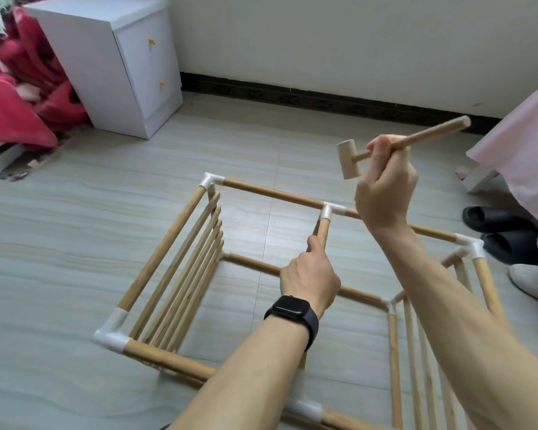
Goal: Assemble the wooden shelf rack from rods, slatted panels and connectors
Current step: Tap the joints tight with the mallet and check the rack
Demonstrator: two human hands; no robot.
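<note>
On the grey tiled floor (pixel 75 228) stands the half-built rack (pixel 162 252), an open box of wooden rods joined at the corners by white connectors. It takes up most of the view and holds nothing. Behind it to the left stands a white cabinet (pixel 106 57) with two drawers. Both are shut, so what they hold cannot be seen.

One slatted panel (pixel 187 274) fills the rack's left side and a second slatted panel (pixel 416 352) fills the right. Each is set on edge between its corner rods, which probably keeps the frame square while the middle is fitted.

The left hand (pixel 308 280) has its fingers curled round the middle rod (pixel 323 228), gripping it just below the joint, apparently to steady it against a blow. The right hand (pixel 385 187) is raised above the far rail. Its fingers are wrapped round the handle of a small wooden mallet (pixel 350 164), choked up near the head, a grip suited to short, controlled taps.

The T connector (pixel 328 211) sits on the far rail with the middle rod entering it from below. The mallet head hangs just above and to its right, not touching it. The likely step is knocking this joint fully home.
</note>
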